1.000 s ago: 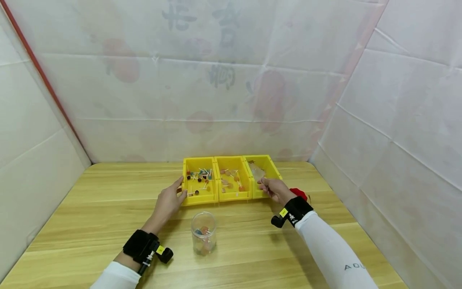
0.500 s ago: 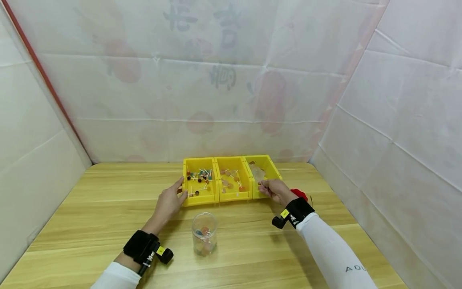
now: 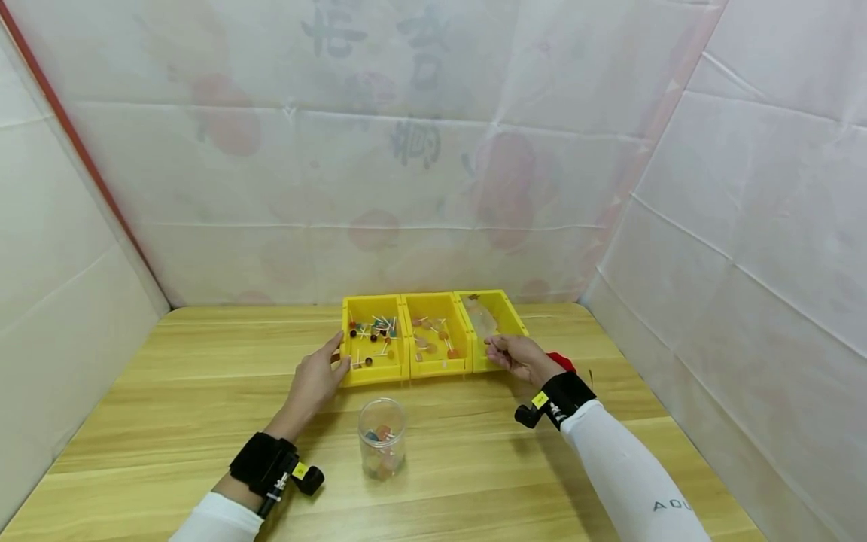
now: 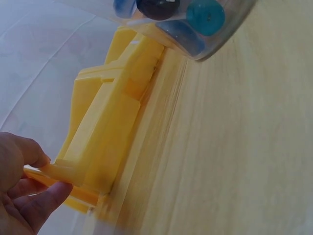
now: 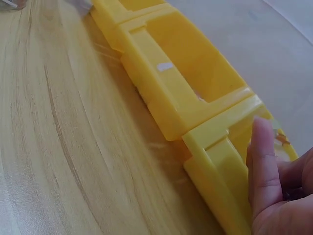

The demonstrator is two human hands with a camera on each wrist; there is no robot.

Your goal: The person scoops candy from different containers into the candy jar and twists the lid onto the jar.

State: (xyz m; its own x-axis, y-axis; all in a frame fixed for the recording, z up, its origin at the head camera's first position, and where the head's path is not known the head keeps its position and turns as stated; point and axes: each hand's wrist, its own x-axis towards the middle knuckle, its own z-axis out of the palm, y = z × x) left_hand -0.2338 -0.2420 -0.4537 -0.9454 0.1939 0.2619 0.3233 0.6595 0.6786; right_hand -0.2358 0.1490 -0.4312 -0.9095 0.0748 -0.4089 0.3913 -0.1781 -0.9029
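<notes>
Three joined yellow bins (image 3: 439,370) stand in a row at the back of the table. Lollipops with dark, blue and orange heads (image 3: 374,337) lie in the left bin, and pale orange ones (image 3: 433,348) in the middle one. My left hand (image 3: 315,379) grips the outer wall of the left bin, thumb and fingers either side of its edge. At the right bin my right hand (image 3: 520,357), fingers bent, pinches a clear plastic bag (image 3: 482,318) that lies in that bin; the pinched part is hidden by the fingers. Brown print (image 5: 281,137) shows past my fingertips.
A clear jar (image 3: 382,444) with several colored lollipops stands in front of the bins, between my forearms. Behind my right wrist lies a red thing (image 3: 561,361), partly hidden. Printed white sheets (image 3: 433,188) enclose the wooden table (image 3: 203,406) at the back and sides.
My right wrist has shifted slightly to the right, with its fingers still at the right bin. The clear bag has changed shape a little. My left hand and the jar stay put.
</notes>
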